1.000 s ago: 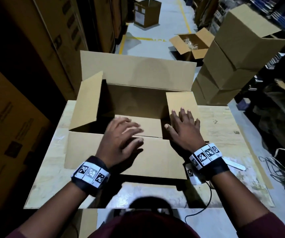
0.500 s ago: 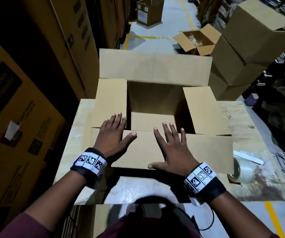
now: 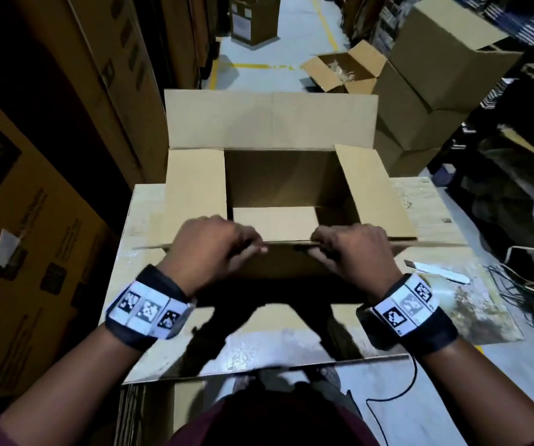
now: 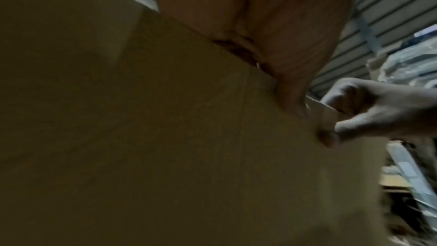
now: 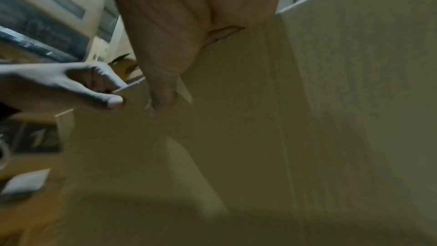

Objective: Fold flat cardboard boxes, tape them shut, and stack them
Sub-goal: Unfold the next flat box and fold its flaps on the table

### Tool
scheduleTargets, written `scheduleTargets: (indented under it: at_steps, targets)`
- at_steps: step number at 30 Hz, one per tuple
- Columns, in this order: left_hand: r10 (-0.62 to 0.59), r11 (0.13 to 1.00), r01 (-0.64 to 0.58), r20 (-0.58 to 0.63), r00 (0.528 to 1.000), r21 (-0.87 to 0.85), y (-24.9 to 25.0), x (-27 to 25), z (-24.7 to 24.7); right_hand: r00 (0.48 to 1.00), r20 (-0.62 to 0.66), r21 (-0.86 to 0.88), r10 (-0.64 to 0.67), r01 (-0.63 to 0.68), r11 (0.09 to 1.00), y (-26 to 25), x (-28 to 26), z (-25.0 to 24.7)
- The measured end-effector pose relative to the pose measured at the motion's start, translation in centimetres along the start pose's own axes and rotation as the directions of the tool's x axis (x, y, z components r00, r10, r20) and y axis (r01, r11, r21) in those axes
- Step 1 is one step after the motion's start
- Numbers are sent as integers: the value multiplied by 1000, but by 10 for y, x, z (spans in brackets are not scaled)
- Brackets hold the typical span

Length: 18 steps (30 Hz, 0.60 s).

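Note:
An open brown cardboard box point(image 3: 278, 175) stands on the wooden table point(image 3: 433, 214), its far flap point(image 3: 268, 119) upright and its side flaps spread outward. The near flap point(image 3: 286, 243) is raised and shows edge-on. My left hand point(image 3: 214, 249) pinches its top edge left of centre, thumb on the near face. My right hand point(image 3: 352, 249) pinches the same edge right of centre. In the left wrist view my left hand point(image 4: 290, 100) grips the near flap point(image 4: 165, 119). In the right wrist view my right hand point(image 5: 163, 96) grips the near flap point(image 5: 236, 119).
A white-handled cutter point(image 3: 436, 273) lies on the table at the right. Closed boxes are stacked point(image 3: 426, 91) beyond the table's right corner, with an open box point(image 3: 342, 70) on the floor behind. Tall cartons point(image 3: 49, 156) wall off the left. Loose straps point(image 3: 529, 284) lie at the right.
Both hands lay flat on the near flap half a second ago. They now pinch its edge, and the flap has been raised upright.

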<state>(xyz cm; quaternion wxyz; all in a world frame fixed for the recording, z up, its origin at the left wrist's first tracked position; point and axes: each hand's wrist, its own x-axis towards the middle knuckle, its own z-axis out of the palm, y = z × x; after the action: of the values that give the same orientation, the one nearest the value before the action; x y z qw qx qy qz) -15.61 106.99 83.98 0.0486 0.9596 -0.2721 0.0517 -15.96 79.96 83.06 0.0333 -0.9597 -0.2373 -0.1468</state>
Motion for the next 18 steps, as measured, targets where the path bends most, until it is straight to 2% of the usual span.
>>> scheduleTargets:
  at_steps: [1, 3, 6, 8, 9, 12, 16, 18]
  targets:
    - [-20, 998, 25, -80, 997, 52, -4, 6, -11, 997, -81, 13, 3, -2, 1000, 3, 5, -6]
    - [-80, 991, 90, -100, 992, 98, -12, 20, -23, 985, -171, 7, -9, 10, 1000, 6, 19, -15]
    - [-190, 979, 195, -78, 979, 60, -20, 42, -12, 991, -134, -70, 23, -32, 997, 10, 40, -3]
    - [-249, 965, 248, -7, 969, 87, -24, 52, 12, 994, 29, -98, 103, -100, 990, 8, 47, 17]
    - [-266, 960, 260, 56, 962, 103, -25, 54, 27, 978, 147, -110, 147, -132, 985, 8, 49, 26]
    - [-229, 973, 228, 238, 944, 31, -12, 53, 61, 866, 440, -83, 237, -223, 971, 13, 45, 45]
    - [-131, 989, 148, 336, 933, -25, 22, 47, 87, 707, 685, 2, 177, -245, 970, 28, 35, 64]
    - [-81, 995, 96, 341, 936, -28, 34, 45, 94, 691, 710, 64, 137, -257, 964, 36, 31, 66]
